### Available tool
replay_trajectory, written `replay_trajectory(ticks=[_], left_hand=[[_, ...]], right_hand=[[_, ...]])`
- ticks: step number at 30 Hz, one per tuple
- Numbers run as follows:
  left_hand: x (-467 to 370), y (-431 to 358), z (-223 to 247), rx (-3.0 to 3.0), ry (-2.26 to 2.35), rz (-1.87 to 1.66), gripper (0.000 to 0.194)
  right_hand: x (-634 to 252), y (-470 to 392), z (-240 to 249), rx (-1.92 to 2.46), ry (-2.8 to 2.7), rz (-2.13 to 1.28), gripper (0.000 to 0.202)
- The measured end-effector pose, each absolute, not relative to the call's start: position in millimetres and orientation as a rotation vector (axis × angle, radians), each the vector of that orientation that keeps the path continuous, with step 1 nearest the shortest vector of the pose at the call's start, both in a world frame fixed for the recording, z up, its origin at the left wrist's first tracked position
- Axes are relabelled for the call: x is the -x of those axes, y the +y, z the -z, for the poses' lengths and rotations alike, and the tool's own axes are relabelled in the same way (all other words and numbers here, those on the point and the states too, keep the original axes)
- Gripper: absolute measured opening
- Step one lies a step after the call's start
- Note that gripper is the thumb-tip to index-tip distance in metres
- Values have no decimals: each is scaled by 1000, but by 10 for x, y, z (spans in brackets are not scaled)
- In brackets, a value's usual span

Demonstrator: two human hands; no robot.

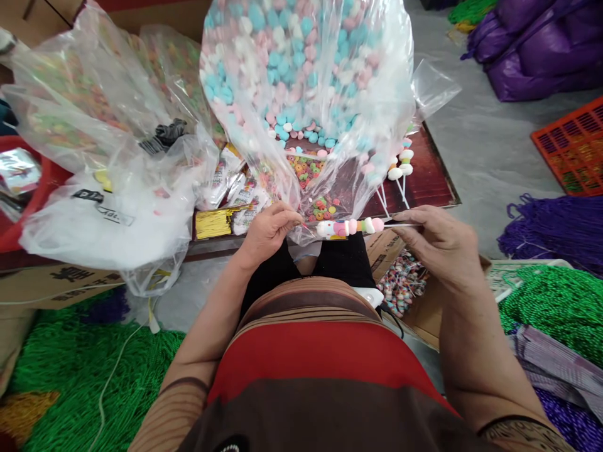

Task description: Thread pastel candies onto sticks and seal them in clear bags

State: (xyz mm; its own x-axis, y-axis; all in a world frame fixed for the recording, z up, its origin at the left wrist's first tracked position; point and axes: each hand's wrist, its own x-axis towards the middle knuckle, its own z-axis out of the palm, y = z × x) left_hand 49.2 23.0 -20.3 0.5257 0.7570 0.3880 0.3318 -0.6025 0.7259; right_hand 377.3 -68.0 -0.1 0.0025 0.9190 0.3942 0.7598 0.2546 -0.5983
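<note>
A marshmallow candy skewer (352,226) lies level in front of my body, with pink, white, green and orange pieces in a row. My right hand (440,242) is closed on its thin white stick, at the right end. At the other end, my left hand (271,232) pinches what looks like the tip of a clear plastic wrapper with coloured print; how far it covers the candy I cannot tell. Just beyond the hands, a big clear bag (311,69) of pink, blue and white marshmallows stands on the dark red table (440,169).
Finished-looking skewers (400,164) lie at the table's right. Ring gummies (323,207) sit by the marshmallow bag's mouth. Yellow packets (211,224) and a white plastic bag (108,213) are at left. A cardboard box (426,317) with small wrapped items stands below right, near green strands (556,307).
</note>
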Motion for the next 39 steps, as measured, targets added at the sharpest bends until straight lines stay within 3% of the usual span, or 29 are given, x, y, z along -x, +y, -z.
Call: replay_trajectory(ticks=[11,15,17,20,22,29,33,39], left_hand=[[-572,168,11,-2257,884,-917,27],[-570,194,-10,-1980,923,-888,28],[-570,191,-28,-1600,883,-905,36],[-590,167,-92,-1105,719,-925,69],[-626,148,-147,-988,638,-958,80],[-944,89,-153,-973,762,-1088,47],[-1067,58,-54,-1005,786,-1091,44],[-965,133,-9,-1059,829,-1140,42]], right_hand=[[-3609,-686,282,1433,-1902,-274,38],[-3489,-711,331,1432,-1839,-440,35],[-3414,-727,348,1446,-1703,-564,30],[-3280,-733,355,1430,-1501,-748,28],[-3179,-718,348,1408,-1394,-833,27],[-2796,-640,322,1325,-1160,-929,31],[-2628,-641,310,1262,-1088,-996,41],[-2670,-704,272,1251,-1133,-1182,38]])
